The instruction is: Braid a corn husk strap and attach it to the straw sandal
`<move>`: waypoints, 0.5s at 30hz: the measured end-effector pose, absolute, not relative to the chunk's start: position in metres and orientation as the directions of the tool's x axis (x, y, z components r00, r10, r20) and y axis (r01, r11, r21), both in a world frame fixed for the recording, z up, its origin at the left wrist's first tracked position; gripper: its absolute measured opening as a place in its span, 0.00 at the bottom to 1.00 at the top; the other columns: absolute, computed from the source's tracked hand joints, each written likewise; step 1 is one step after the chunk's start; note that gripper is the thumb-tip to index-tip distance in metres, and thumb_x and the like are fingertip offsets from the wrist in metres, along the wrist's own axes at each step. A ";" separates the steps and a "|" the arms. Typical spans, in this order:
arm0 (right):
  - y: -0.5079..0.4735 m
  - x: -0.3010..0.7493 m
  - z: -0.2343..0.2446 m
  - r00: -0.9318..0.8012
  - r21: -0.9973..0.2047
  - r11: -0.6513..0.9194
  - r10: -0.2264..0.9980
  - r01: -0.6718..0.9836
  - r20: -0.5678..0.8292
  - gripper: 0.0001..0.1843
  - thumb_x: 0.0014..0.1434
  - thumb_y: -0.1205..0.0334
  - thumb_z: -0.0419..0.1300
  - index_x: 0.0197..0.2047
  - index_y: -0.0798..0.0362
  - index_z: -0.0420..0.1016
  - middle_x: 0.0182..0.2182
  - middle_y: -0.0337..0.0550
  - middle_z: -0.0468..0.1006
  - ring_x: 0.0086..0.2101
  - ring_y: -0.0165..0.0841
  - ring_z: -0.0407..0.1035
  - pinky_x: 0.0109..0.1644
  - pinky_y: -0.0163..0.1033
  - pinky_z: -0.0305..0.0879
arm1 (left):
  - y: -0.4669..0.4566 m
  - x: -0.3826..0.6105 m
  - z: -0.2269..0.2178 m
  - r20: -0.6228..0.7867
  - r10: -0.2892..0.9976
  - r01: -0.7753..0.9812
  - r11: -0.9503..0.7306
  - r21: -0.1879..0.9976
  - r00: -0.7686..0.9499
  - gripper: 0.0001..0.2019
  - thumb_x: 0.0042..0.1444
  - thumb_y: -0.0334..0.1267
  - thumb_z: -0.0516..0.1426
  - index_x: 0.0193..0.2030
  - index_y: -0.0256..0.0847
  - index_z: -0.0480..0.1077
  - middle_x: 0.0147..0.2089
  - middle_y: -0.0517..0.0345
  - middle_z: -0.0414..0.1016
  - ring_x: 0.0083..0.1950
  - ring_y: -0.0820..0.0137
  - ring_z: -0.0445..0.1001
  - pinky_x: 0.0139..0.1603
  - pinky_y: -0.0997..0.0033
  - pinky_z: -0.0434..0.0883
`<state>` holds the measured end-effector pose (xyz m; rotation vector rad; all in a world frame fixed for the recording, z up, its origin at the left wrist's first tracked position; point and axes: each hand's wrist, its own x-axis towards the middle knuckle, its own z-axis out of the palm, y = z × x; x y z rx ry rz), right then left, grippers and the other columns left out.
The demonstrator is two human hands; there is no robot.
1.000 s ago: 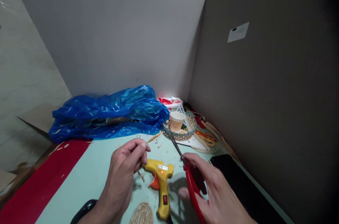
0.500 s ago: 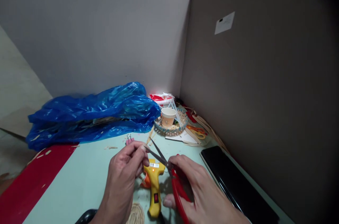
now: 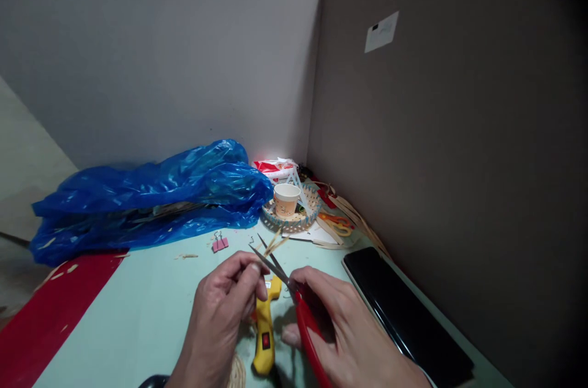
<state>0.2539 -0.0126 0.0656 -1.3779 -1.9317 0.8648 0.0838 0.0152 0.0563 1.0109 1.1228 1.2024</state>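
Note:
My left hand (image 3: 220,308) is closed in a pinch on something thin that I cannot make out, right at the scissor blades. My right hand (image 3: 349,333) grips red-handled scissors (image 3: 294,296); their blades are parted and point up-left toward my left fingertips. Under both hands a yellow glue gun (image 3: 265,333) lies on the pale green table (image 3: 151,302). A coil of woven straw (image 3: 237,373) shows at the bottom edge, partly hidden by my left wrist.
A crumpled blue plastic bag (image 3: 147,192) lies at the back left. A small woven basket (image 3: 309,212) with a paper cup (image 3: 286,198) stands in the corner beside straw strips. A black phone (image 3: 404,308) lies to the right, a pink binder clip (image 3: 220,243) ahead. Grey partitions wall the back and right.
The scissors swung from pointing at the basket to my left fingertips and opened. The view shifted right and down.

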 end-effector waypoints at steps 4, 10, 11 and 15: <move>-0.013 0.254 0.064 -0.285 -0.789 0.250 0.953 0.562 0.099 0.10 0.55 0.63 0.62 0.40 0.49 0.68 0.33 0.36 0.73 0.33 0.32 0.66 0.38 0.35 0.59 | 0.020 0.083 0.059 -0.061 0.992 -0.271 0.028 0.962 -0.113 0.08 0.54 0.44 0.63 0.33 0.42 0.75 0.25 0.66 0.72 0.21 0.81 0.56 0.22 0.84 0.57; -0.015 0.253 0.065 -0.297 -0.807 0.217 0.953 0.550 0.054 0.09 0.54 0.62 0.63 0.38 0.48 0.67 0.34 0.35 0.74 0.33 0.32 0.66 0.37 0.35 0.59 | 0.018 0.084 0.055 -0.092 0.995 -0.266 0.083 0.960 -0.023 0.09 0.54 0.44 0.63 0.31 0.41 0.74 0.24 0.65 0.71 0.22 0.81 0.57 0.22 0.84 0.56; -0.016 0.253 0.065 -0.287 -0.813 0.205 0.957 0.545 0.050 0.09 0.55 0.62 0.63 0.38 0.48 0.68 0.35 0.35 0.74 0.35 0.33 0.67 0.38 0.35 0.60 | 0.017 0.084 0.053 -0.102 0.995 -0.240 0.102 0.965 0.010 0.10 0.54 0.44 0.63 0.30 0.40 0.73 0.23 0.65 0.70 0.23 0.80 0.59 0.22 0.84 0.57; -0.016 0.253 0.066 -0.278 -0.820 0.207 0.959 0.533 0.062 0.06 0.57 0.60 0.62 0.39 0.48 0.69 0.35 0.36 0.75 0.37 0.33 0.68 0.40 0.35 0.61 | 0.012 0.085 0.048 -0.125 0.986 -0.159 0.141 0.977 0.107 0.11 0.57 0.44 0.61 0.30 0.40 0.72 0.23 0.64 0.70 0.23 0.78 0.61 0.23 0.81 0.58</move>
